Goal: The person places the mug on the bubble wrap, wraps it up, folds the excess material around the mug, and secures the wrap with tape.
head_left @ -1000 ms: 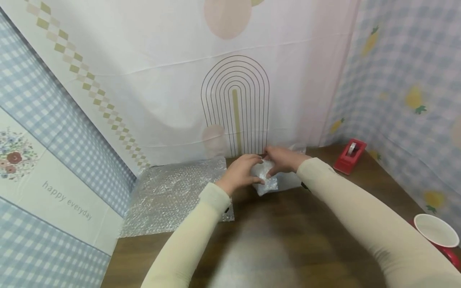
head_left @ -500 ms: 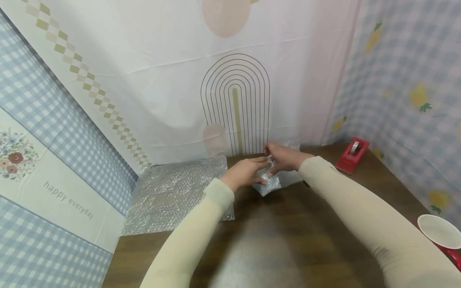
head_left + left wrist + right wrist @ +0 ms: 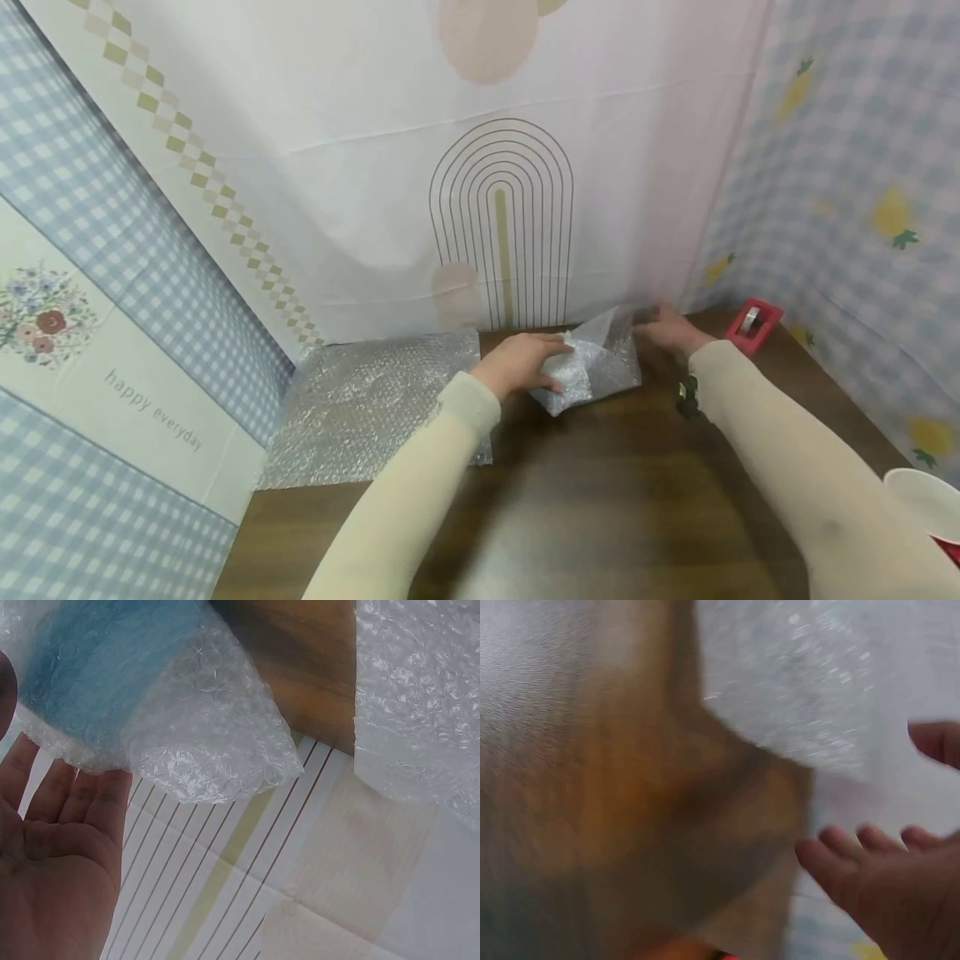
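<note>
A partly folded bubble wrap bundle (image 3: 600,367) lies near the back of the table, its loose flap spread to the right. In the left wrist view, something blue (image 3: 97,667) shows through the layers; its kind cannot be made out. My left hand (image 3: 521,364) holds the bundle's left side, fingers at the far edge and thumb in front. Apart from the flap, my right hand (image 3: 671,329) is to its right with nothing in it; in the right wrist view its fingers are extended and slightly blurred. A red tape dispenser (image 3: 753,325) sits beyond that hand.
A flat bubble wrap sheet (image 3: 367,408) covers the table's left back area. A white-rimmed red cup (image 3: 926,504) stands at the right edge. Fabric curtains (image 3: 360,208) close off the back and both sides of the wooden table (image 3: 585,517).
My right hand has let go of the bundle and moved right, towards the tape dispenser. The flap it covered now stands out. The left hand stays on the bundle.
</note>
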A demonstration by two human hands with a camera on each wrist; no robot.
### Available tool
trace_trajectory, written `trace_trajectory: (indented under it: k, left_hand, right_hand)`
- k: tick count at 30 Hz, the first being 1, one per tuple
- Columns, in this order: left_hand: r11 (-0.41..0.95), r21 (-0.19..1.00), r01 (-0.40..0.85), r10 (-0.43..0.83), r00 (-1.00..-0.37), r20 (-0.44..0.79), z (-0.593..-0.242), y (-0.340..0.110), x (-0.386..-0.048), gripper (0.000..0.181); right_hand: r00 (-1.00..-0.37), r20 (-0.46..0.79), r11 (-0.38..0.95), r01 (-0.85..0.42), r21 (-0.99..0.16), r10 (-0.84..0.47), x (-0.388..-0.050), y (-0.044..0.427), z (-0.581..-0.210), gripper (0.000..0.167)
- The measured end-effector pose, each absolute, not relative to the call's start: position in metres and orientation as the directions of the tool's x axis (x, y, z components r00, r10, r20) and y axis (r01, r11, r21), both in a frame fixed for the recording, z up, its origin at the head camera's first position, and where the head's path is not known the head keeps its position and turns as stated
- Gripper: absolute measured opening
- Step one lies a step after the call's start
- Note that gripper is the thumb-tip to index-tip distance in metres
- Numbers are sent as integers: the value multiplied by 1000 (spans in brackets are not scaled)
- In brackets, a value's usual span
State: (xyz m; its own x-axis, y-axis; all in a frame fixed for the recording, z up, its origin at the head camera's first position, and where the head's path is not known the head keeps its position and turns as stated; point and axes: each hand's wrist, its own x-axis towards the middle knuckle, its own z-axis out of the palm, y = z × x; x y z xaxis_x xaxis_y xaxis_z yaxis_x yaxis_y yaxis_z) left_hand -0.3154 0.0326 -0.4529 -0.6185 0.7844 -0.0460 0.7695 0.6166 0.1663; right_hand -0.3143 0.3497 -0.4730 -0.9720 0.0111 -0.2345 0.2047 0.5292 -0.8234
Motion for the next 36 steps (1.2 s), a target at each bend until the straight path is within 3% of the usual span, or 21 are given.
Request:
trace_trajectory:
  k: [4, 9, 13, 24, 36]
  left_hand:
    - [624, 169, 763, 779, -625, -51, -454, 33, -314, 79]
    - [624, 172, 762, 777, -630, -28, -455, 33, -313, 78]
    - [624, 171, 762, 774, -633, -8, -454, 34, -315, 77]
    - [623, 219, 751, 765, -643, 34, -457, 32, -320, 72]
    - [655, 396, 644, 681, -730, 61, -463, 34, -318, 95]
  right_hand:
    - [-933, -357, 371, 319, -872, -37, -317, 347, -490, 92]
    - [-946, -325, 254, 317, -914, 8, -322, 335, -493, 78]
    - [-957, -286, 308, 285, -907, 44, -327, 328, -488, 67]
    - [-991, -129, 441, 124, -889, 20, -318, 308, -464, 57]
    - [-993, 63, 677, -112, -728, -97, -297, 281, -452, 39]
